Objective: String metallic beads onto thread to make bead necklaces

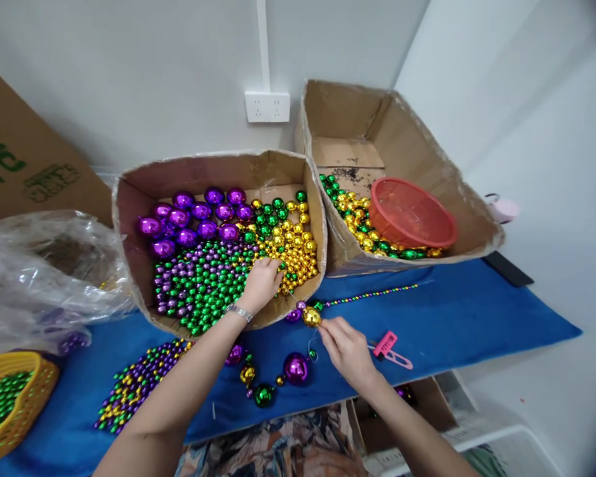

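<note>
The strand (296, 368) lies low in the middle of the frame, on the blue cloth (457, 318), with big shiny balls on it. The right hand (345, 348) pinches it just beside a gold ball (311, 317). Near the middle, the left hand (264, 281) dips into the box (203, 173) by small gold beads (288, 242). Its fingertips bend down, so I can't tell if they pinch one. It's best to hold the strand snug, pick gently, and watch for tangles.

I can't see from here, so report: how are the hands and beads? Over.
Left hand in box, by gold beads. Right hand at big gold bead. Pink tool rightward, not blocking.
</note>
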`<act>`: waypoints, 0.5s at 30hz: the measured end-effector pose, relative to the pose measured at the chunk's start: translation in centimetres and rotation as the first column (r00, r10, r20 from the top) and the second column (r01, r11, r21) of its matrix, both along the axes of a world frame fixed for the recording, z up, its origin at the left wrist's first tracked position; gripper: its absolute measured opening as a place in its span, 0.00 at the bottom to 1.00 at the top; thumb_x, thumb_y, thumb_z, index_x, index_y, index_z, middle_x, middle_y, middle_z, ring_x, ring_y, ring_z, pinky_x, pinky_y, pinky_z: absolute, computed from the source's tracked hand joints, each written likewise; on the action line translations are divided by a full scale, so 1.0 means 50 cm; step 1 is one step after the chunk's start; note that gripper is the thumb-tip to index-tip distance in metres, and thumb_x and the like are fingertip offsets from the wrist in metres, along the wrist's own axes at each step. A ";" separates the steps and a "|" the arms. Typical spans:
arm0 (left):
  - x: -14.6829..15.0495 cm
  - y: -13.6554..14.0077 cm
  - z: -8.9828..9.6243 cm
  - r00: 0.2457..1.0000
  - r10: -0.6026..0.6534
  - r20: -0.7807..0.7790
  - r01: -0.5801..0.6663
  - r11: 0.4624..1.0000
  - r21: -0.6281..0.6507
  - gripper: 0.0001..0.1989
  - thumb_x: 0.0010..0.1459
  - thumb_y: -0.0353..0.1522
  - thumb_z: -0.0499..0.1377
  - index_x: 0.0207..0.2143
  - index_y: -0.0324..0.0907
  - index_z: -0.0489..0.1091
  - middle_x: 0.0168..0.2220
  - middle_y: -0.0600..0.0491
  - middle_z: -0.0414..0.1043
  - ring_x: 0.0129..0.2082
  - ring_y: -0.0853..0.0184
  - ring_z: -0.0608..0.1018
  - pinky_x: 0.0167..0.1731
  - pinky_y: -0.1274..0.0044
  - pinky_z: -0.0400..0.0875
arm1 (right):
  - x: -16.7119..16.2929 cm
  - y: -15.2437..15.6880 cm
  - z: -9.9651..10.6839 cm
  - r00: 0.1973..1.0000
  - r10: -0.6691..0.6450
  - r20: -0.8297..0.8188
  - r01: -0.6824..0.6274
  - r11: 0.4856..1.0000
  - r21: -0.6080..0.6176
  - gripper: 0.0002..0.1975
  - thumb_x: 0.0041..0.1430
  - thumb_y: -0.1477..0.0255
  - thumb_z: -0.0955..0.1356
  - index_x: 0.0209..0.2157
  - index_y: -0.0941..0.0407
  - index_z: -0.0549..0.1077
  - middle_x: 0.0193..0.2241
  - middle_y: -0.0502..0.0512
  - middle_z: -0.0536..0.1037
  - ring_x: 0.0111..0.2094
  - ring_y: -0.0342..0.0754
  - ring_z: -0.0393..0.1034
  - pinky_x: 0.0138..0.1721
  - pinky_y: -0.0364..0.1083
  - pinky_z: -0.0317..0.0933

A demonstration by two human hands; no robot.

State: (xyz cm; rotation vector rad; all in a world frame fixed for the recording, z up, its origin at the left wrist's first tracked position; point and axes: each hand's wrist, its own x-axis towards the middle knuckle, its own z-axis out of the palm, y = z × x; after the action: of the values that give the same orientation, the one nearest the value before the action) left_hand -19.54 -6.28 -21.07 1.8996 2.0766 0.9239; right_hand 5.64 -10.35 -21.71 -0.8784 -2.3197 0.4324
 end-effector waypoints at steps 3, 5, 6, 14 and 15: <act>0.001 0.019 -0.011 0.993 0.000 -0.118 -0.005 0.999 -0.048 0.08 0.56 0.26 0.54 0.36 0.38 0.71 0.38 0.42 0.70 0.44 0.54 0.69 0.45 0.65 0.64 | 0.002 -0.001 -0.004 1.000 -0.008 0.004 0.008 1.000 -0.009 0.10 0.68 0.73 0.60 0.38 0.56 0.71 0.29 0.53 0.73 0.29 0.45 0.70 0.32 0.42 0.62; 0.004 0.019 -0.015 0.984 -0.001 -0.178 -0.011 0.998 -0.069 0.08 0.56 0.26 0.52 0.35 0.38 0.71 0.37 0.42 0.69 0.43 0.54 0.69 0.43 0.66 0.64 | 0.002 -0.002 -0.006 1.000 -0.012 0.007 0.012 1.000 -0.017 0.10 0.68 0.73 0.60 0.38 0.56 0.71 0.30 0.54 0.73 0.29 0.45 0.70 0.32 0.42 0.62; 0.006 0.018 -0.016 0.979 -0.002 -0.202 -0.014 0.997 -0.075 0.09 0.57 0.25 0.51 0.35 0.38 0.71 0.37 0.42 0.69 0.43 0.54 0.69 0.42 0.66 0.64 | 0.002 -0.002 -0.007 1.000 -0.013 0.009 0.013 1.000 -0.019 0.10 0.68 0.73 0.59 0.38 0.56 0.71 0.30 0.54 0.73 0.29 0.45 0.70 0.32 0.42 0.62; -0.020 0.059 0.003 0.962 0.126 -0.242 -0.124 0.992 0.021 0.11 0.62 0.33 0.50 0.42 0.39 0.69 0.40 0.44 0.70 0.43 0.57 0.70 0.45 0.68 0.64 | 0.003 0.004 -0.006 1.000 -0.005 -0.021 0.005 1.000 -0.017 0.10 0.68 0.74 0.59 0.39 0.56 0.71 0.30 0.54 0.72 0.30 0.45 0.70 0.33 0.43 0.62; -0.031 0.073 0.009 0.960 0.159 -0.231 -0.154 0.987 0.041 0.12 0.62 0.32 0.49 0.44 0.39 0.68 0.40 0.44 0.69 0.43 0.57 0.70 0.45 0.68 0.64 | 0.004 0.005 -0.006 1.000 -0.005 -0.028 0.005 1.000 -0.015 0.09 0.68 0.74 0.59 0.39 0.56 0.71 0.30 0.54 0.72 0.30 0.45 0.70 0.33 0.43 0.62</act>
State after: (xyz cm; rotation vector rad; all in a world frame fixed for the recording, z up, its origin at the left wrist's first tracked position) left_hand -21.08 -2.63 -20.61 1.9629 2.3902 0.7904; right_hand 5.86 -10.13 -22.02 -0.8797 -2.2911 0.4583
